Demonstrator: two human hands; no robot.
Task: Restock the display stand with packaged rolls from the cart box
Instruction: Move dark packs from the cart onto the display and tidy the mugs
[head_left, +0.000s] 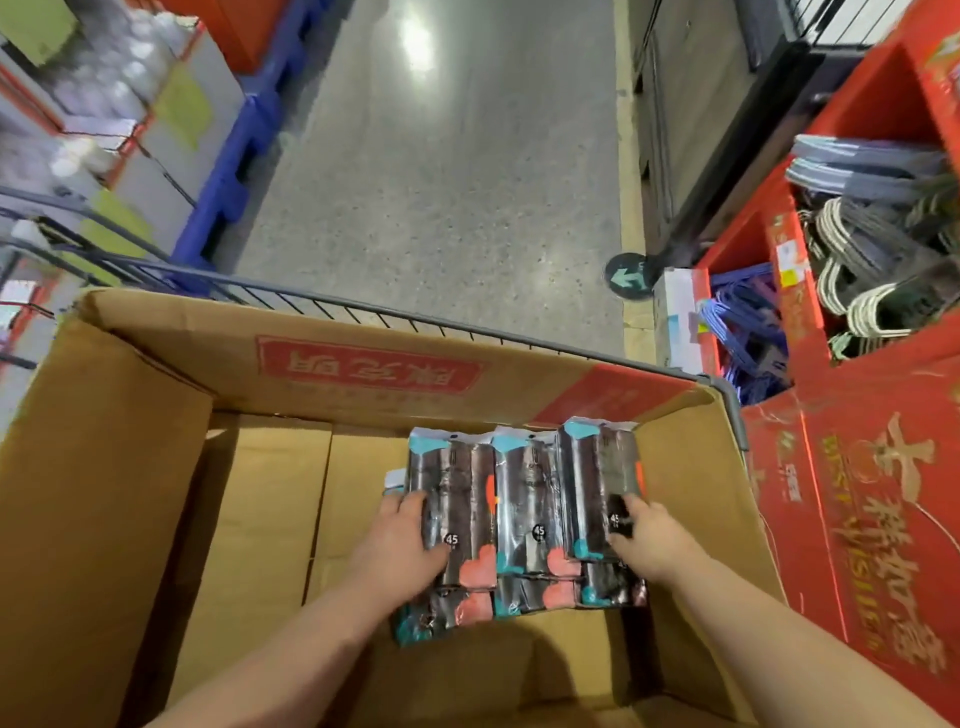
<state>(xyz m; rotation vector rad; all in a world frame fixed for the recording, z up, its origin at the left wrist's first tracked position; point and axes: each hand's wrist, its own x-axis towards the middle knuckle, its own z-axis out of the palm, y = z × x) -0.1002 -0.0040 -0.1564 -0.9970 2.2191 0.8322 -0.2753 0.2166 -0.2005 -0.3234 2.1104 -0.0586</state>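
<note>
Packaged rolls (524, 519) sit inside the open cardboard box (104, 467), toward its right half, and both of the person's hands are on them. The left hand (402, 545) presses against the left side of the group, fingers curled round the outer edge of the leftmost pack and thumb lying across its front near the "45" label. The right hand (652, 540) clasps the rightmost pack from its right side, fingertips wrapped over the lower front by another "45" label. Together the two hands squeeze the group between them, the packs lying between the palms.

Three packs show across the top layer, side by side and touching, each dark with a teal band at the far end and coral shapes near the close end. Beneath them the ends of at least three more packs stick out toward the person; the exact number underneath cannot be told. A white corner of something pokes out at the far left of the group, behind the left fingers.

The box rests in a wire cart (467, 325), whose rail runs along the far flap. To the right stands a red display stand (852, 493) with compartments holding hangers (862, 270): pale ones in one section, blue ones (748, 332) in another.
</note>
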